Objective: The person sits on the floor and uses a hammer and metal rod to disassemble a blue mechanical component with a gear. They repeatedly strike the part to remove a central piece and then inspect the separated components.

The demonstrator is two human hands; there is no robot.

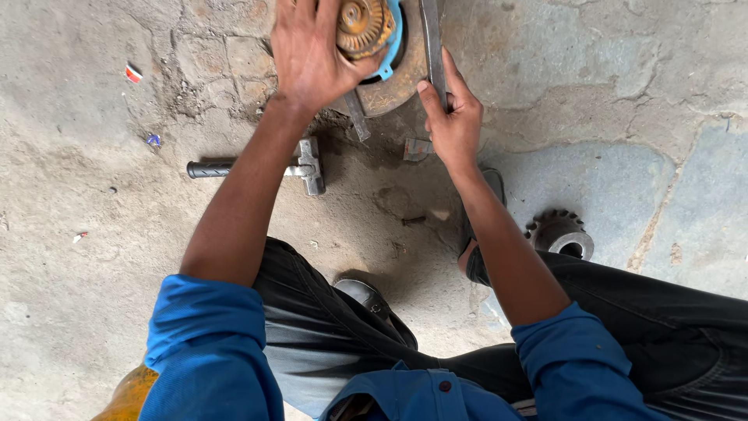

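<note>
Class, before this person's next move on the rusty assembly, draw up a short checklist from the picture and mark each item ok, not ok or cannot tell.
1. Left hand gripping the rusty hub part: ok, palm over it.
2. Right hand bracing the metal bar: ok, fingers against it.
3. Blue gasket seated evenly: cannot tell, mostly hidden.
4. Hammer within reach: ok, lying on the ground under the left forearm.
5. Gear out of the way: ok, on the ground beside the right leg.
6. Whole assembly visible: not ok, cut off at the top edge.

Soft even daylight, faint shadows, sharp focus, slight edge distortion
</note>
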